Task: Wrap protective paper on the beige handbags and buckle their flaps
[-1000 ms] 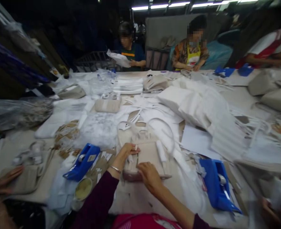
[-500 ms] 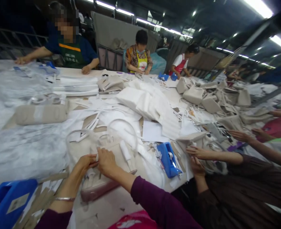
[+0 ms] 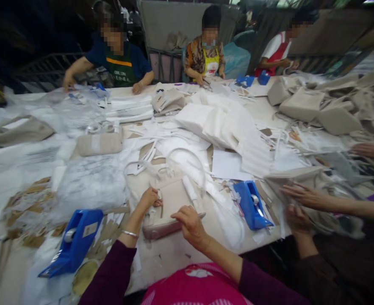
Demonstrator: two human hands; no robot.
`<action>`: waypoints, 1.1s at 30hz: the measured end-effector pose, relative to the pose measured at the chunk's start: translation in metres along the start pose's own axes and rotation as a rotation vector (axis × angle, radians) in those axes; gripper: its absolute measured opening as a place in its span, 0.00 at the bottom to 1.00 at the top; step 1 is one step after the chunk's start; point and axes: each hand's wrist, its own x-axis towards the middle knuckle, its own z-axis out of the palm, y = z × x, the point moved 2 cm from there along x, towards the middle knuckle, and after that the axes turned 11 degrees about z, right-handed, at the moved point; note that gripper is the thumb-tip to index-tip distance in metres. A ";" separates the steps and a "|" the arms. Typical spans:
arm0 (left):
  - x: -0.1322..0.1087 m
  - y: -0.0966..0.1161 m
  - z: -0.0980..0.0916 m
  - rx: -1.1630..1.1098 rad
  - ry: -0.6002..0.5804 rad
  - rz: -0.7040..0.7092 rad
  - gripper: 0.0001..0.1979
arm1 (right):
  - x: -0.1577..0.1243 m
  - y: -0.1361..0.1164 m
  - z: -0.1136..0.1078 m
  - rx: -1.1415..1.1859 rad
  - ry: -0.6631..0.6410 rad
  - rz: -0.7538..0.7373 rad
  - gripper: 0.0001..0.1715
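Observation:
A beige handbag (image 3: 174, 199) with paper-wrapped handles lies flat on the table in front of me. My left hand (image 3: 148, 199) rests on its left edge, fingers curled and pinching a small white wrapped piece. My right hand (image 3: 188, 222) presses down on the bag's near bottom edge, fingers bent over it. A white wrapped roll (image 3: 189, 190) lies on the bag's right side.
Blue tape dispensers stand at my left (image 3: 74, 241) and right (image 3: 250, 205). A neighbour's hands (image 3: 301, 197) work on another bag at the right. White paper stacks (image 3: 225, 127), beige bags (image 3: 304, 103) and several seated workers (image 3: 206, 55) fill the far side.
The view swung back to the left and down. My right hand moved from the bag's top, beside the left hand, down to its near edge.

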 end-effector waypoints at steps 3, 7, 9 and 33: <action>-0.002 -0.002 0.001 0.090 0.026 -0.019 0.13 | -0.031 0.020 -0.015 0.167 0.030 0.116 0.17; -0.005 -0.001 0.003 0.212 0.030 -0.005 0.13 | -0.066 0.066 -0.024 0.158 0.001 0.369 0.14; -0.008 0.002 0.005 0.272 0.012 0.008 0.14 | -0.080 0.085 -0.030 0.091 -0.024 0.464 0.15; -0.038 0.038 0.085 0.968 -0.207 0.400 0.27 | 0.017 0.128 -0.020 0.190 -0.124 0.306 0.33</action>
